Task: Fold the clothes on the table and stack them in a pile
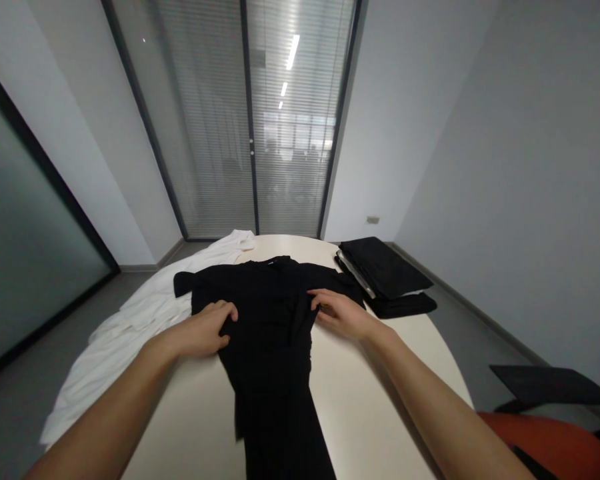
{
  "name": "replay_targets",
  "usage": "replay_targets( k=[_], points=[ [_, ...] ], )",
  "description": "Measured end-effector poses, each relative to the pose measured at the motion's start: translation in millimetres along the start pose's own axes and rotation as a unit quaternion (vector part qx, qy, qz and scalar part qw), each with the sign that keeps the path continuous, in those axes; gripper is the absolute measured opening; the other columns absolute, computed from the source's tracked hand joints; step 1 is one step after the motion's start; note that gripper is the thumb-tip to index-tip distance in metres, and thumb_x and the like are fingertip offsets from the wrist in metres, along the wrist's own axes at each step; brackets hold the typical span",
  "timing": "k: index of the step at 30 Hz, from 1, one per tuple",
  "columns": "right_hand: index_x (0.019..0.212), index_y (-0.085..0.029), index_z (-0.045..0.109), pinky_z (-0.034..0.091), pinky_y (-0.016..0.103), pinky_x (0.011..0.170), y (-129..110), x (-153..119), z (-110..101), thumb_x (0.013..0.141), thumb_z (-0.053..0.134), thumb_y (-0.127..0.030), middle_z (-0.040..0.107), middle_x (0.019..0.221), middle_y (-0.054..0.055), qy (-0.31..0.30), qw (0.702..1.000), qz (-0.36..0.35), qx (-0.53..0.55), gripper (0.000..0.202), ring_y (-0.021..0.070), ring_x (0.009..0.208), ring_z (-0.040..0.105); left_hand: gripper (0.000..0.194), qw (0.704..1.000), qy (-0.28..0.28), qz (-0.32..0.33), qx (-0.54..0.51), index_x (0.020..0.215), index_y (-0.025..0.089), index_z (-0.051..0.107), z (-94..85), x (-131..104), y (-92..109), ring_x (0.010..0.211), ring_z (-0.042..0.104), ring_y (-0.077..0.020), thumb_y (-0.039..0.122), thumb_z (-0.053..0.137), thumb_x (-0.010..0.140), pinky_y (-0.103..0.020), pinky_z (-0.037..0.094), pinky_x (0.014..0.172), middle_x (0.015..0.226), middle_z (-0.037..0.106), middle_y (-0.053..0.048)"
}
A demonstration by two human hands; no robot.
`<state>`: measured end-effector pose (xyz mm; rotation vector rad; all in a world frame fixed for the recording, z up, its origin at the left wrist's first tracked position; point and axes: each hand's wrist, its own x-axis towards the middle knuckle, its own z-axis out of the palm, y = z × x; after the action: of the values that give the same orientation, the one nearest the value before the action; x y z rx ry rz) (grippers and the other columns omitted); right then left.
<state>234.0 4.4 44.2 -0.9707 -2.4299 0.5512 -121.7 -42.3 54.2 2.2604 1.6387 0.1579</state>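
Note:
A black short-sleeved garment [270,333] lies spread on the pale table [380,407], its collar at the far side and its lower part reaching the near edge of view. My left hand [210,328] is at its left side, fingers curled and pinching the black fabric. On the right side, my right hand [337,312] has its fingers closed on the cloth just below the right sleeve, where the fabric bunches into folds.
White cloth [150,300] lies rumpled along the table's left edge. At the back right sits a stack of folded dark clothes [387,270]. A red and black chair [550,440] stands at the lower right. Behind are glass panels with blinds [295,153].

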Motion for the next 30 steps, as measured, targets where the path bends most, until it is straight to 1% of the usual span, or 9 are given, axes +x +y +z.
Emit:
replay_targets(
  k=[3, 8, 13, 16, 19, 22, 25, 28, 30],
  points=[
    [0.103, -0.021, 0.065, 0.047, 0.036, 0.097, 7, 1, -2, 0.092, 0.054, -0.02, 0.066, 0.127, 0.01, 0.024, 0.999, 0.025, -0.013, 0.016, 0.0227, 0.115, 0.063, 0.042, 0.996, -0.079, 0.012, -0.048, 0.101, 0.026, 0.066, -12.3, -9, 6, 0.129, 0.051, -0.0305, 0.016, 0.067, 0.06, -0.039, 0.045, 0.102, 0.138, 0.054, -0.008],
    [0.101, -0.021, 0.069, 0.047, 0.031, 0.087, 21, -1, -12, 0.089, 0.055, -0.024, 0.068, 0.11, 0.008, 0.127, 0.985, 0.076, -0.089, 0.018, 0.0203, 0.098, 0.064, 0.047, 0.985, -0.157, -0.013, -0.066, 0.1, 0.03, 0.07, -13.1, -12, 14, 0.151, 0.015, -0.0409, 0.025, 0.085, 0.056, -0.056, 0.027, 0.115, 0.164, 0.027, -0.008],
    [0.101, -0.021, 0.072, 0.043, 0.028, 0.067, 27, -1, -18, 0.086, 0.055, -0.026, 0.065, 0.078, 0.002, 0.185, 0.951, 0.213, -0.126, 0.024, 0.0187, 0.073, 0.061, 0.024, 0.989, -0.13, -0.01, -0.062, 0.081, 0.026, 0.074, -0.2, -8, 11, 0.15, 0.012, -0.0434, 0.022, 0.084, 0.06, -0.064, 0.019, 0.115, 0.164, 0.026, -0.003],
    [0.104, -0.022, 0.072, 0.043, 0.028, 0.066, 25, -1, -18, 0.086, 0.052, -0.024, 0.068, 0.081, 0.002, 0.2, 0.94, 0.247, -0.123, 0.027, 0.0184, 0.073, 0.062, 0.009, 0.991, -0.116, -0.002, -0.068, 0.075, 0.025, 0.074, 2.0, -5, 4, 0.151, 0.015, -0.0403, 0.025, 0.079, 0.068, -0.059, 0.022, 0.117, 0.161, 0.033, -0.001],
    [0.099, -0.021, 0.073, 0.046, 0.03, 0.073, 19, -1, -19, 0.087, 0.049, -0.022, 0.068, 0.097, 0.006, 0.229, 0.938, 0.215, -0.144, 0.027, 0.019, 0.081, 0.063, 0.003, 0.997, -0.059, 0.005, -0.04, 0.077, 0.025, 0.072, 0.8, 0, -2, 0.145, 0.035, -0.0365, 0.028, 0.071, 0.076, -0.051, 0.031, 0.115, 0.154, 0.047, -0.003],
    [0.103, -0.021, 0.073, 0.049, 0.032, 0.078, 9, -1, -20, 0.089, 0.049, -0.021, 0.068, 0.105, 0.008, 0.201, 0.964, 0.134, -0.112, 0.028, 0.0188, 0.084, 0.063, 0.008, 0.998, 0.058, -0.002, 0.029, 0.082, 0.025, 0.068, -2.3, 6, -6, 0.116, 0.063, -0.03, 0.024, 0.06, 0.083, -0.041, 0.048, 0.098, 0.127, 0.067, -0.007],
    [0.109, -0.022, 0.072, 0.049, 0.034, 0.089, -6, 1, -15, 0.089, 0.052, -0.021, 0.071, 0.108, 0.007, 0.101, 0.993, 0.032, -0.054, 0.028, 0.0206, 0.097, 0.064, 0.011, 0.979, 0.169, -0.029, 0.109, 0.084, 0.024, 0.064, -5.4, 11, -8, 0.103, 0.064, -0.0288, 0.024, 0.053, 0.087, -0.04, 0.051, 0.087, 0.111, 0.069, -0.007],
    [0.117, -0.022, 0.07, 0.047, 0.037, 0.098, -23, 4, -5, 0.089, 0.059, -0.027, 0.071, 0.114, 0.007, 0.023, 0.999, -0.016, -0.025, 0.03, 0.0224, 0.108, 0.062, 0.016, 0.958, 0.242, -0.059, 0.14, 0.083, 0.023, 0.064, -6.0, 13, -11, 0.112, 0.058, -0.0304, 0.027, 0.05, 0.09, -0.041, 0.051, 0.089, 0.123, 0.062, -0.008],
    [0.125, -0.022, 0.068, 0.047, 0.037, 0.098, -31, 6, 1, 0.087, 0.066, -0.031, 0.072, 0.11, 0.007, -0.013, 0.999, -0.02, -0.026, 0.039, 0.023, 0.107, 0.062, 0.017, 0.952, 0.259, -0.073, 0.148, 0.082, 0.023, 0.065, -5.1, 13, -12, 0.118, 0.054, -0.0309, 0.027, 0.05, 0.089, -0.042, 0.051, 0.092, 0.129, 0.059, -0.008]
  ],
)
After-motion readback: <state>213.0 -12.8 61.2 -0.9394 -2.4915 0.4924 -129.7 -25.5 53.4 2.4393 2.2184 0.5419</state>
